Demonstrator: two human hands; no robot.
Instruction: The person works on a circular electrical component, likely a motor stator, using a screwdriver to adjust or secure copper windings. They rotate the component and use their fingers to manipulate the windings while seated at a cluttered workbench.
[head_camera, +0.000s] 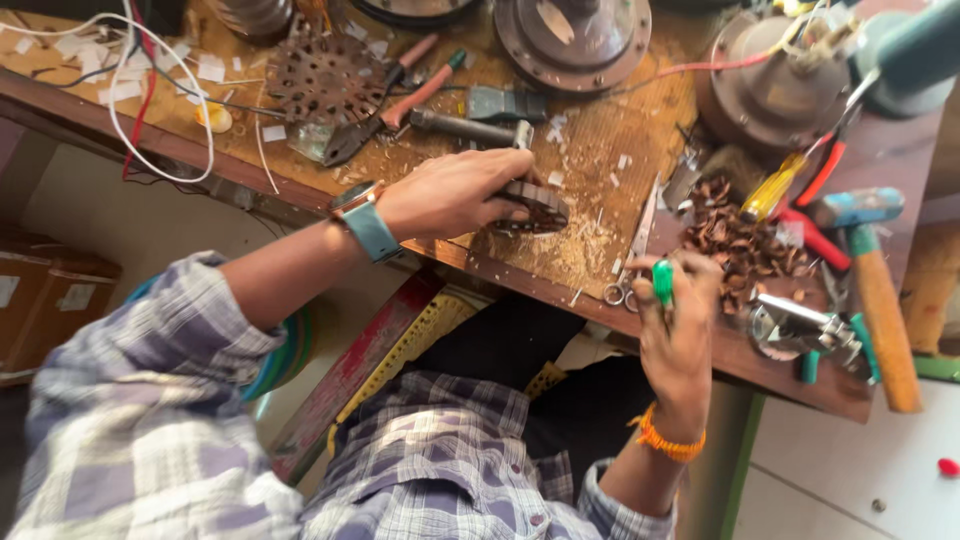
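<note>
From the head camera: the left hand (450, 192) reaches across the workbench (620, 130), fingers clamped over a dark toothed ring (535, 205) lying on the sawdust. The right hand (680, 320), wrist bent upward, grips a green-handled tool (662, 282) near the bench edge.

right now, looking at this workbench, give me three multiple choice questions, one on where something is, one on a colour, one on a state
1. Where does the left hand rest?
A. on a round slotted metal part on the bench
B. on the floor
C. on the hammer

2. What colour is the small thing pinched in the right hand?
A. yellow
B. green
C. white

3. How does the wooden-handled hammer lie?
A. gripped in a hand
B. hanging on a wall
C. loose on the bench, untouched

Answers:
1 A, the fingers close over the part.
2 B, a green tip shows between the fingers.
3 C, no hand is near it.
</note>
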